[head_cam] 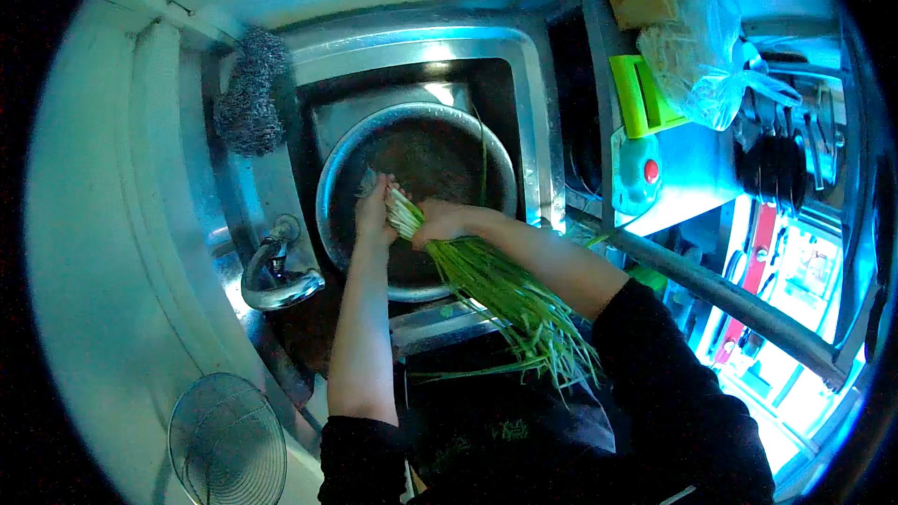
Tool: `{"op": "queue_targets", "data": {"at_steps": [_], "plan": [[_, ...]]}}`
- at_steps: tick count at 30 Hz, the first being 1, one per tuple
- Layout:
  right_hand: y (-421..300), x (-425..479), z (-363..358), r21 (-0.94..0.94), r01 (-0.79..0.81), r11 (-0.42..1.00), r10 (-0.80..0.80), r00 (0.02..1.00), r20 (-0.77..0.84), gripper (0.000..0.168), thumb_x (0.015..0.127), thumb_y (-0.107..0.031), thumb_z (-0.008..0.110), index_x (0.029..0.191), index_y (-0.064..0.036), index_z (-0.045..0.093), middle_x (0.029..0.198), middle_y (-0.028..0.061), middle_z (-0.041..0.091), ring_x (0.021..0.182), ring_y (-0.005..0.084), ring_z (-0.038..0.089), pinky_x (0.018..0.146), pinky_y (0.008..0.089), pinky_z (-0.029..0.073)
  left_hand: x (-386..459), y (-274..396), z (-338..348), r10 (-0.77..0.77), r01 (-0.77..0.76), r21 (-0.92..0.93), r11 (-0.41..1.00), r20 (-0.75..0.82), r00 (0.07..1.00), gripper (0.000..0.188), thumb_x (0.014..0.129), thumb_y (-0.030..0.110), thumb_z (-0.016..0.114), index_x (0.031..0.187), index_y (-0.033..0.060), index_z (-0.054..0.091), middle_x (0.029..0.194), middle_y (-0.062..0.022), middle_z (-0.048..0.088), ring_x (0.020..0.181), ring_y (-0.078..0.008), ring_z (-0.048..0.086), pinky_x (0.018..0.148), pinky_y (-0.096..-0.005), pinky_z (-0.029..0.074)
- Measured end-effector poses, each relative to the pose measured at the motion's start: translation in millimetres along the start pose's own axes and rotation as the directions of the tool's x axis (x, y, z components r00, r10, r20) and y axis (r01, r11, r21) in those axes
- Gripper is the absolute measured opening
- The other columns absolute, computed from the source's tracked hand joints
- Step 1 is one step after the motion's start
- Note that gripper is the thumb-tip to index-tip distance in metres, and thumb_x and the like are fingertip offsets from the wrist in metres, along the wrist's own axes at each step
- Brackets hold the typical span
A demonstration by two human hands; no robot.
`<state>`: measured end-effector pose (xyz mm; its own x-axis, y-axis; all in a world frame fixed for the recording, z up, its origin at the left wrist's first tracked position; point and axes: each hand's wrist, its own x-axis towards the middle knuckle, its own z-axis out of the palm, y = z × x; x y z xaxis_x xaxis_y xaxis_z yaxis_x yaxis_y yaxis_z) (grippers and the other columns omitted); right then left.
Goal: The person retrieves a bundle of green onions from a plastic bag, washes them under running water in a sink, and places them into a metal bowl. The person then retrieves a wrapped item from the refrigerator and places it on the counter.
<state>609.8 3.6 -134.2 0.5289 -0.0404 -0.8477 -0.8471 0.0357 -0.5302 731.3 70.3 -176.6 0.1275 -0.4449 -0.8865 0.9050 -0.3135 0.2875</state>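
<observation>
A large round metal basin (324, 210) stands in a stainless steel sink (530, 154), with dark contents that look like water. Over the basin I hold a bunch of long green onions (491, 280) by both hands. My left hand (377, 207) is closed around the white root end. Just to its right, my right hand (443, 221) grips the stalks where white turns to green. The green leaves hang over the sink's near edge towards my dark apron. One loose leaf lies against the basin's right inner wall.
A curved chrome faucet (284, 291) is left of the basin, with metal scouring pads (252, 95) behind it. A round wire strainer (228, 442) stands lower left. At right are a shelf (708, 186), a green plastic holder (635, 98), a plastic bag (694, 49) and a metal rail (729, 298).
</observation>
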Motion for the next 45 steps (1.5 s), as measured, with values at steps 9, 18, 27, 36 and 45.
{"op": "queue_targets", "data": {"at_steps": [9,18,27,36,45], "plan": [[-11,-9,-24,-0.307,-0.152,0.939,0.14,0.988,-0.061,0.041,0.056,-0.025,0.065,0.085,0.002,0.058,0.083,0.0131,0.06,0.077,0.0237,0.058,0.065,0.0333,0.045,21,-26,-18,0.088,-0.148,-0.28,0.948,-0.217,0.972,0.02,0.086,0.017,0.039,0.098,0.0026,0.046,0.079,-0.0082,0.053,0.079,-0.0233,0.055,0.07,-0.0341,0.047],[3,41,12,-0.582,-0.271,0.767,0.075,0.938,-0.338,0.026,0.064,-0.021,0.057,0.085,-0.005,0.061,0.09,0.0101,0.06,0.086,0.0259,0.058,0.068,0.0362,0.047,3,-38,-59,0.107,-0.119,-0.034,0.992,-0.251,0.962,0.028,0.083,0.034,0.042,0.091,0.0077,0.047,0.088,-0.0063,0.05,0.075,-0.0173,0.052,0.062,-0.0263,0.041],[1,16,3,-0.064,-0.072,0.995,0.065,0.992,-0.106,0.04,0.06,-0.025,0.063,0.087,0.004,0.056,0.081,0.0149,0.058,0.074,0.0236,0.057,0.064,0.0337,0.044,-49,-27,-5,-0.129,0.136,0.061,0.989,-0.101,0.986,0.053,0.076,0.047,0.052,0.113,0.0098,0.043,0.104,-0.0076,0.05,0.091,-0.0196,0.049,0.075,-0.0365,0.039],[-9,-88,-12,0.427,0.092,0.899,-0.198,0.957,0.21,0.05,0.055,-0.026,0.07,0.093,-0.001,0.049,0.08,0.0088,0.057,0.068,0.0158,0.054,0.064,0.0272,0.044,-78,16,41,0.214,-0.124,-0.298,0.946,0.291,0.932,0.018,0.085,0.018,0.044,0.093,0.0031,0.05,0.072,-0.0044,0.051,0.069,-0.0163,0.051,0.067,-0.0303,0.044],[-26,-190,8,0.958,-0.099,0.267,-0.512,0.828,0.228,0.043,0.059,-0.013,0.066,0.091,-0.004,0.037,0.061,0.0085,0.044,0.051,0.0156,0.042,0.047,0.0264,0.035,-41,28,23,0.165,-0.085,-0.475,0.876,0.129,0.978,0.014,0.087,0.014,0.034,0.082,0.0078,0.045,0.055,0.0033,0.032,0.04,-0.0072,0.026,0.032,-0.019,0.019]]}}
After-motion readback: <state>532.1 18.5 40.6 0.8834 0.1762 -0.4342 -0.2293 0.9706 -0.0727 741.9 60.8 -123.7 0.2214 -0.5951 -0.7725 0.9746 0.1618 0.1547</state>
